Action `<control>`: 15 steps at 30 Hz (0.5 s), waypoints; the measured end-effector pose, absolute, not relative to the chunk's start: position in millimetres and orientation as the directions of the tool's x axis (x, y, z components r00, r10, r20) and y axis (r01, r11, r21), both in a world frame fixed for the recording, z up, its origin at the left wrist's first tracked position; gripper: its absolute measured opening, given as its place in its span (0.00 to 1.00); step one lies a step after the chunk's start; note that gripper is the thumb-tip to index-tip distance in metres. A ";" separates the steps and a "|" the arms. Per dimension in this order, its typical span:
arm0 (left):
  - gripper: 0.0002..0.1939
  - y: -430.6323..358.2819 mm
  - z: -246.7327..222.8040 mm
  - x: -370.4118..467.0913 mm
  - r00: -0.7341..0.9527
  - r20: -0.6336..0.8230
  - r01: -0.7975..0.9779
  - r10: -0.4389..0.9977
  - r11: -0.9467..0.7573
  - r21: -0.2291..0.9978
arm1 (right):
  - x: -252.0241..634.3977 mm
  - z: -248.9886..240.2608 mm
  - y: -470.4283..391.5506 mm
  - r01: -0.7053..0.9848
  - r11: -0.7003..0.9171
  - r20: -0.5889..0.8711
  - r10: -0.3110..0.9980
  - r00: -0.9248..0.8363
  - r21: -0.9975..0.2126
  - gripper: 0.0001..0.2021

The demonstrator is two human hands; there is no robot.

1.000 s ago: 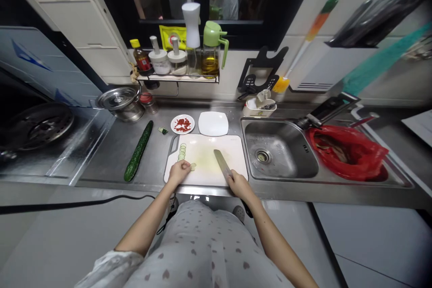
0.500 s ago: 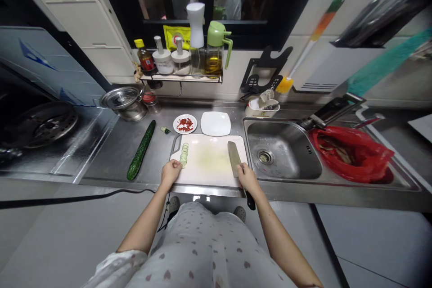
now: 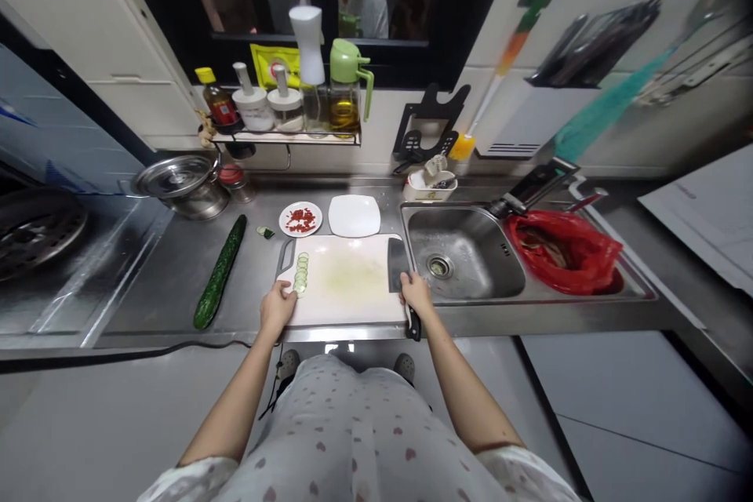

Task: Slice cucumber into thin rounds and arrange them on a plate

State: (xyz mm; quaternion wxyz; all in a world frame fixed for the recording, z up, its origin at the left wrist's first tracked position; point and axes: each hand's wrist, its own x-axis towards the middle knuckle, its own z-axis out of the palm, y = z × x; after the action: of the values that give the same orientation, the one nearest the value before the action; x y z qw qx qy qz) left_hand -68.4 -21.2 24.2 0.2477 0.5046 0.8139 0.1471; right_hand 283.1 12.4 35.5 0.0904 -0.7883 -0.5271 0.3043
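A white cutting board [image 3: 347,310] lies on the counter before me. Along its left side runs an overlapping row of cucumber slices [image 3: 301,271]. My left hand [image 3: 278,307] is at the row's near end, thumb and forefinger slightly apart, beside the lowest slice. The kitchen knife [image 3: 398,263] rests with its broad blade flat on the board's right side. My right hand [image 3: 419,294] is closed around where blade meets handle, and the black handle sticks out past the near edge. A whole cucumber [image 3: 222,271] lies left of the board.
Behind the board stand a plate of chopped red pieces [image 3: 301,219] and a white plate [image 3: 354,216]. Cucumber ends [image 3: 265,232] lie nearby. Right are the sink [image 3: 471,251] and a red plastic bag [image 3: 565,255]. A lidded pot [image 3: 188,184] stands at the back left.
The knife's blade has turned from tilted to flat on the board's right edge. My left thumb and forefinger have parted a little. The view has shifted right.
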 end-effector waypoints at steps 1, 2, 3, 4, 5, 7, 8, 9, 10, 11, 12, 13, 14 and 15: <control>0.16 -21.7 23.2 -68.5 -0.365 -0.252 0.750 0.896 0.443 0.491 | 281.8 36.3 14.3 0.778 -0.427 -0.380 0.887 0.262 -0.461 0.21; 0.15 -22.1 22.3 -68.5 -0.361 -0.250 0.751 0.899 0.439 0.494 | 280.6 37.3 16.4 0.782 -0.433 -0.378 0.885 0.274 -0.448 0.21; 0.15 -22.5 21.5 -68.4 -0.358 -0.249 0.751 0.900 0.436 0.496 | 279.5 38.4 18.4 0.790 -0.434 -0.365 0.886 0.286 -0.433 0.21; 0.15 -22.7 21.1 -68.3 -0.358 -0.248 0.751 0.900 0.435 0.497 | 278.6 39.3 20.2 0.798 -0.433 -0.352 0.888 0.298 -0.418 0.21; 0.16 -22.9 20.8 -68.2 -0.359 -0.248 0.750 0.900 0.436 0.496 | 277.9 40.1 21.6 0.807 -0.432 -0.339 0.889 0.306 -0.403 0.20; 0.16 -22.9 21.1 -67.8 -0.363 -0.250 0.750 0.898 0.440 0.493 | 277.2 40.9 23.1 0.826 -0.420 -0.316 0.896 0.312 -0.375 0.20; 0.16 -22.9 21.4 -67.6 -0.363 -0.251 0.749 0.897 0.441 0.494 | 277.1 41.2 23.0 0.836 -0.411 -0.304 0.901 0.311 -0.364 0.20; 0.17 -22.8 21.8 -67.4 -0.364 -0.250 0.748 0.897 0.441 0.495 | 276.8 41.5 22.5 0.845 -0.402 -0.291 0.905 0.309 -0.353 0.20; 0.17 -22.8 22.1 -67.2 -0.364 -0.247 0.747 0.898 0.440 0.499 | 276.5 42.1 21.6 0.854 -0.393 -0.276 0.910 0.309 -0.341 0.20; 0.17 -22.9 22.4 -67.0 -0.365 -0.244 0.745 0.898 0.439 0.502 | 275.9 43.1 20.5 0.863 -0.384 -0.260 0.915 0.308 -0.329 0.20; 0.18 -23.0 22.6 -66.8 -0.367 -0.241 0.744 0.898 0.439 0.504 | 275.1 44.7 19.5 0.871 -0.376 -0.249 0.919 0.307 -0.315 0.20; 0.18 -23.2 22.6 -66.6 -0.371 -0.238 0.742 0.898 0.440 0.506 | 274.1 46.7 18.6 0.879 -0.370 -0.244 0.921 0.304 -0.300 0.20; 0.19 -23.5 22.5 -66.4 -0.375 -0.235 0.740 0.897 0.442 0.507 | 272.9 49.1 18.0 0.886 -0.368 -0.246 0.920 0.304 -0.282 0.19; 0.19 -24.0 22.1 -66.2 -0.378 -0.231 0.739 0.896 0.443 0.508 | 271.6 51.8 17.6 0.892 -0.369 -0.253 0.918 0.306 -0.261 0.19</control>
State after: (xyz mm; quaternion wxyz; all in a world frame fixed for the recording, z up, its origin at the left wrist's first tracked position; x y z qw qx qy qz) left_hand -66.2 -24.0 22.1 0.2422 0.5022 0.8141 0.1625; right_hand 271.6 17.6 51.8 0.0355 -0.8072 -0.5606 0.1815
